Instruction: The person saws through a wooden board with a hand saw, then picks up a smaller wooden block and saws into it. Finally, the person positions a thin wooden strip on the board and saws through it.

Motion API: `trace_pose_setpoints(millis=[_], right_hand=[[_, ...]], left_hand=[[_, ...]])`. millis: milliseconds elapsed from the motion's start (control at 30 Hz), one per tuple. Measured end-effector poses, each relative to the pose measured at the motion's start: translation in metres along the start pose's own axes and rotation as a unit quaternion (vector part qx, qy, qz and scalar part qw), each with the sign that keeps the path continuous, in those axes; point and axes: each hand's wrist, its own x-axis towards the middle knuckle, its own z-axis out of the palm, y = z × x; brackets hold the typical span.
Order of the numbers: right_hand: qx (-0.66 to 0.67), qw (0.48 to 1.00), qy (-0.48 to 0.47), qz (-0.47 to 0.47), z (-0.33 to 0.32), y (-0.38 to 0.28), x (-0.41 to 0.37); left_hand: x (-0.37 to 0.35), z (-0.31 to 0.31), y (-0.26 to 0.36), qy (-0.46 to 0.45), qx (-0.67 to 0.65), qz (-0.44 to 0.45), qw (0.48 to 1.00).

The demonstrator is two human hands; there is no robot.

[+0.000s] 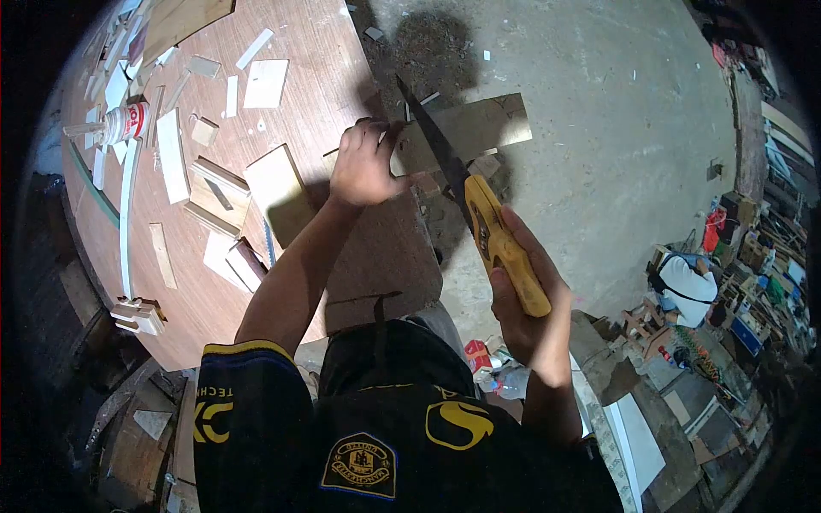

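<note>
My right hand [526, 295] is wrapped round the yellow handle of a handsaw [440, 141], whose dark blade points up and away, crossing over a thin wooden board [492, 124] in this view. That board juts out past the right edge of the worktable [295, 137]. At the table edge my left hand [366, 167] grips the board's near end, with fingers curled over it and the thumb pointing toward the blade. Part of the board is hidden under this hand. Left of my hand lies a square wooden panel [280, 192], partly in shadow.
Wood offcuts, a small wooden frame [215, 198] and a white-and-red container [126, 121] lie on the table's left side. A long pale strip [129, 218] runs along there. At far right, a person in a white top [687, 286] is among piled scraps. A plastic bottle [510, 383] is near my waist.
</note>
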Motion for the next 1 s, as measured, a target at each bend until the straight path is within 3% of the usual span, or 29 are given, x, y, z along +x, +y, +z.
trace_pose_setpoints(millis=[933, 1000], right_hand=[[-0.033, 0.999, 0.012, -0.037, 0.001, 0.005, -0.004], [-0.092, 0.989, 0.033, -0.11, 0.001, 0.005, -0.002]], left_hand=[[0.0, -0.004, 0.002, -0.003, 0.0, -0.011, 1.0], [0.0, -0.001, 0.001, -0.003, 0.004, -0.008, 1.0]])
